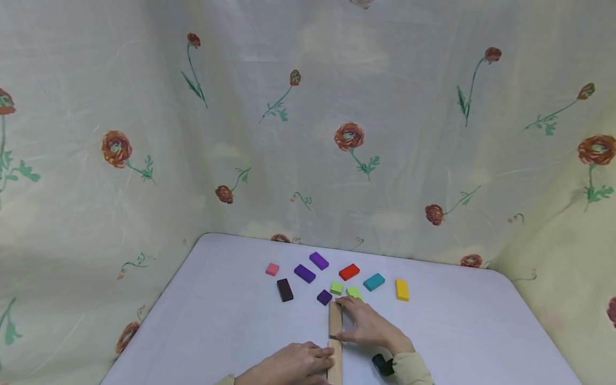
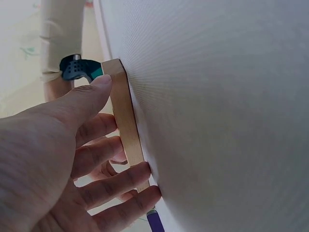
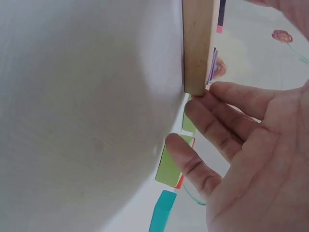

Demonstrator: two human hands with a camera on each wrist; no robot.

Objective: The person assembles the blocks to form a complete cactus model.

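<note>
Two light wooden blocks lie end to end on the white table, the far block (image 1: 336, 319) and the near block (image 1: 335, 369), with a dark seam between them. My left hand (image 1: 293, 364) rests along the left side of the near block. In the left wrist view, its extended fingers touch the face of a wooden bar (image 2: 126, 116), and the thumb lies by the near end. My right hand (image 1: 368, 323) spans the far block, fingertips at its far end and thumb by the seam. The right wrist view shows straight fingers (image 3: 212, 123) touching the block's end (image 3: 195, 87).
Beyond the hands lie a black block (image 1: 285, 290), a pink block (image 1: 272, 269), several purple ones (image 1: 305, 273), two light green ones (image 1: 336, 288), a red (image 1: 349, 271), a teal (image 1: 374, 282) and a yellow block (image 1: 401, 290). Flowered curtain (image 1: 313, 133) surrounds the table.
</note>
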